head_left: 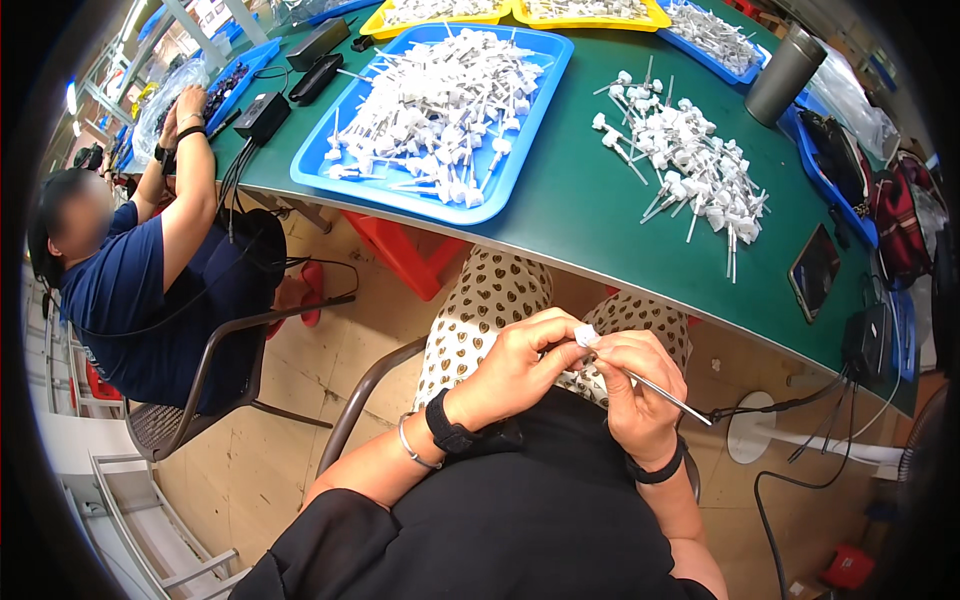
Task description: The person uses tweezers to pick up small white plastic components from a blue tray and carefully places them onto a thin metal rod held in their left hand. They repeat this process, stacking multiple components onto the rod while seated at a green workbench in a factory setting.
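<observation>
A small white piece (587, 336) is pinched in the left hand (515, 365), nearer the wearer than a large blue tray (537, 105); the right hand (642, 385), gripping a slim metal rod (668, 396), meets it. Heaped with white parts (430, 95), the tray rests on a green tabletop (575, 200), with a loose white pile (705, 170) to its right and yellow trays (590, 22) behind it.

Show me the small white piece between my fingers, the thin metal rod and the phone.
Small white piece (587, 335): head view, on its exposed upper side.
Thin metal rod (670, 397): head view, on its visible shaft.
Phone (815, 271): head view, middle of its screen.
</observation>
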`<state>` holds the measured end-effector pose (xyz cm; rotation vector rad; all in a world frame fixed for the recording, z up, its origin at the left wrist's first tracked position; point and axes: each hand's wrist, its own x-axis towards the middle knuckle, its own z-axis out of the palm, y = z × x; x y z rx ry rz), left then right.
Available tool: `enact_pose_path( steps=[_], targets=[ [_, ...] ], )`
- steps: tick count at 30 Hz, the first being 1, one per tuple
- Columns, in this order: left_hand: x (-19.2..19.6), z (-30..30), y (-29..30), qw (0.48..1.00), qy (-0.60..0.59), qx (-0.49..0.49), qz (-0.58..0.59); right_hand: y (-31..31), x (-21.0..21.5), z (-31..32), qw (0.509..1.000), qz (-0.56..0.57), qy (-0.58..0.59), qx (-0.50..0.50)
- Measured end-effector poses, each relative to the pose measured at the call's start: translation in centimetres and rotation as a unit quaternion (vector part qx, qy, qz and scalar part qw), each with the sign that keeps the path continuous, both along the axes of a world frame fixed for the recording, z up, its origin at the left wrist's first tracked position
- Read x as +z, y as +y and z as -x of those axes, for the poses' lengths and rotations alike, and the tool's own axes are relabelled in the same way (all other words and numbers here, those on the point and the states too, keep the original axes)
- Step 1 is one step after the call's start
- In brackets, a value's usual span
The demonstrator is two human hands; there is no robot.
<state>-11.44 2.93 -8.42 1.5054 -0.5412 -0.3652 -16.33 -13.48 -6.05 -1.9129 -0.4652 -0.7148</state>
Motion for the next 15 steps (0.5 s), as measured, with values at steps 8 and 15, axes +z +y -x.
enact_pose_path(
  steps=[8,15],
  targets=[
    [0.4,-0.1,0.0,0.998,-0.05,0.025,-0.019,0.2,-1.4,0.7,0.995,-0.07,0.063,-0.011],
    [0.1,0.3,-0.3,0.987,-0.133,0.072,-0.051,0.7,-1.1,0.6,0.992,-0.077,0.087,-0.055]
  ],
)
